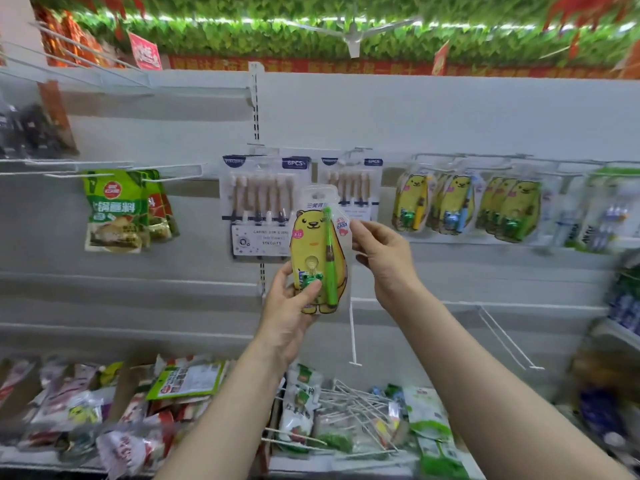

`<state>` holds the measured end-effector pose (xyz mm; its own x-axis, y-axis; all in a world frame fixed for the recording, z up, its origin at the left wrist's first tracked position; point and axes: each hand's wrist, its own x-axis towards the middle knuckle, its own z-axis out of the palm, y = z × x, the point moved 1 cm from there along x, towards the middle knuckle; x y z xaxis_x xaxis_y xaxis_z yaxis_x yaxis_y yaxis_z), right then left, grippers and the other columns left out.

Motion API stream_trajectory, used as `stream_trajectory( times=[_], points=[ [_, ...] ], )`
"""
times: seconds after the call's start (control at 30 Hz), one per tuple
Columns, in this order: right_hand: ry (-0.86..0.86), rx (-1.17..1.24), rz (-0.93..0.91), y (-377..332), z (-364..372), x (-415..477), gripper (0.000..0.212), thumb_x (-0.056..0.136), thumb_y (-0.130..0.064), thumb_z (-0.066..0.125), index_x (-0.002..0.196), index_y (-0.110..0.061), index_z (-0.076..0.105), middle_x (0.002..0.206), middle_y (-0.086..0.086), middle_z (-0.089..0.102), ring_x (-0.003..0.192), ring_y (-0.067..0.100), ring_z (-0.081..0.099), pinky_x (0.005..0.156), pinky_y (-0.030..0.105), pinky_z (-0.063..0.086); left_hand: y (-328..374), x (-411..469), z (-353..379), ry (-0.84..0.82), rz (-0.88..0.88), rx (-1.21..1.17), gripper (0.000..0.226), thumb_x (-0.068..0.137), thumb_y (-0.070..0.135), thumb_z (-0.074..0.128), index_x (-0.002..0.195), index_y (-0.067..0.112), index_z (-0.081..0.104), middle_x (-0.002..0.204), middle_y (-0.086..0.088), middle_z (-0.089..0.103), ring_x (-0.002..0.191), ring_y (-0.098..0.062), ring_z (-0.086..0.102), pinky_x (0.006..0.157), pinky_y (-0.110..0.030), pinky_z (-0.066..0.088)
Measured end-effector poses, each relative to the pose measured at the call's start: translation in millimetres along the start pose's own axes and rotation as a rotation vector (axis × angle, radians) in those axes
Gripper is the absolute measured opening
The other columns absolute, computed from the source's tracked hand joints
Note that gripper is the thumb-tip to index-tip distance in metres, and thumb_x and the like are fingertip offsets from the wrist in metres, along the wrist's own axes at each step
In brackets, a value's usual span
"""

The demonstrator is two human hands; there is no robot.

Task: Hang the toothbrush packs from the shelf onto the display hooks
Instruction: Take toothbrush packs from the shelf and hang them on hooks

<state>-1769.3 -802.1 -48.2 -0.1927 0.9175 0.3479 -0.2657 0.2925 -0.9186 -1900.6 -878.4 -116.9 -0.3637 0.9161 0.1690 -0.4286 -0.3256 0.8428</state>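
Left hand: holds the lower end of the toothbrush pack, thumb pressed on the front, fingers curled behind.
Right hand: pinches the pack's right edge, at about mid-height, between thumb and fingertips.
Pack: upright in the air, on no hook, in front of the 2 hung 6-piece packs and well above the shelf.
Hang hole: at the clear top, faint and free.
Risk 1: both grips sit below the hole, so the thin top may bend away from a hook tip and miss.
Risk 2: the matching bear packs crowd their hooks; pushing 1 more on could likely knock the front one loose.
Surface: a low shelf of mixed pouches, with a heap of loose white hooks.
Room: pale back panel, green snack bags hanging left, leaf garland above; the right edge is blurred.
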Motion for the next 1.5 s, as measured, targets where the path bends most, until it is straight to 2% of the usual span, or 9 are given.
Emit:
stream_trajectory(
  times=[0.13,0.23,0.43,0.57,0.77,0.97,1.13,1.3,1.5],
  points=[
    [0.071,-0.011,-0.024,-9.5,-42.9,-14.1,0.023,0.088,-0.019,0.074,0.107,-0.006,0.071,0.092,0.005,0.072,0.076,0.009,0.063,0.062,0.015,0.048,-22.2,-12.4,33.3,-0.080,-0.036,0.011,0.048,0.088,-0.005,0.062,0.128,0.019,0.050,0.100,-0.011,0.075,0.085,-0.026,0.073,0.071,-0.043,0.060],
    [0.137,-0.039,-0.055,-18.8,-79.2,-17.2,0.016,0.089,-0.014,0.073,0.102,-0.006,0.072,0.088,0.004,0.072,0.070,0.005,0.064,0.056,0.009,0.046,-35.8,-14.0,63.2,-0.134,-0.065,0.047,0.052,0.089,-0.004,0.063,0.134,0.016,0.047,0.110,-0.017,0.072,0.091,-0.031,0.071,0.082,-0.050,0.056],
    [0.247,-0.044,-0.112,-36.9,-160.2,-1.8,0.010,0.087,-0.012,0.075,0.097,-0.008,0.072,0.086,0.003,0.072,0.069,0.005,0.063,0.056,0.009,0.046,-67.8,-5.4,135.0,-0.207,-0.070,0.149,0.039,0.090,0.001,0.065,0.117,0.028,0.059,0.094,-0.008,0.074,0.079,-0.019,0.073,0.063,-0.031,0.056],
    [0.275,-0.047,-0.127,-45.8,-210.0,17.5,0.007,0.088,-0.012,0.074,0.093,-0.009,0.071,0.084,0.002,0.071,0.066,0.003,0.064,0.055,0.009,0.046,-94.3,13.1,182.5,-0.174,-0.084,0.180,0.036,0.089,0.002,0.067,0.118,0.023,0.058,0.100,-0.012,0.072,0.082,-0.021,0.071,0.067,-0.034,0.057],
    [0.336,-0.091,-0.156,-61.6,-301.3,55.3,0.011,0.087,-0.018,0.076,0.096,-0.012,0.073,0.088,0.004,0.073,0.077,0.011,0.065,0.057,0.009,0.047,-139.0,47.9,267.4,-0.178,-0.094,0.255,0.033,0.087,0.008,0.072,0.116,0.008,0.056,0.108,-0.011,0.070,0.096,-0.024,0.070,0.077,-0.038,0.060],
    [0.388,-0.125,-0.175,-71.2,-374.8,82.1,0.005,0.087,-0.019,0.075,0.091,-0.017,0.072,0.087,-0.001,0.073,0.077,0.008,0.066,0.059,0.010,0.047,-181.2,70.9,336.8,-0.202,-0.067,0.305,0.026,0.086,0.010,0.074,0.107,0.013,0.058,0.102,-0.008,0.069,0.091,-0.023,0.071,0.066,-0.030,0.055],
    [0.395,-0.129,-0.177,-73.7,-410.1,107.4,0.005,0.088,-0.020,0.075,0.091,-0.019,0.071,0.090,0.000,0.074,0.081,0.010,0.067,0.066,0.017,0.046,-199.2,87.6,374.1,-0.202,-0.047,0.279,0.027,0.087,0.007,0.072,0.109,0.012,0.058,0.099,-0.008,0.071,0.090,-0.024,0.071,0.065,-0.030,0.056],
    [0.372,-0.144,-0.180,-75.3,-426.1,132.7,0.005,0.088,-0.018,0.075,0.089,-0.018,0.070,0.087,0.000,0.072,0.076,0.008,0.065,0.055,0.007,0.045,-213.4,105.4,391.6,-0.165,-0.040,0.238,0.026,0.087,0.008,0.073,0.108,0.013,0.059,0.099,-0.010,0.071,0.090,-0.026,0.072,0.066,-0.031,0.057],
    [0.339,-0.166,-0.162,-69.6,-432.8,162.6,0.006,0.087,-0.020,0.076,0.091,-0.019,0.071,0.086,-0.003,0.073,0.075,0.004,0.066,0.056,0.008,0.045,-224.7,125.0,398.7,-0.133,-0.019,0.210,0.027,0.086,0.007,0.073,0.109,0.013,0.059,0.099,-0.012,0.073,0.091,-0.028,0.072,0.073,-0.038,0.061]
  ],
)
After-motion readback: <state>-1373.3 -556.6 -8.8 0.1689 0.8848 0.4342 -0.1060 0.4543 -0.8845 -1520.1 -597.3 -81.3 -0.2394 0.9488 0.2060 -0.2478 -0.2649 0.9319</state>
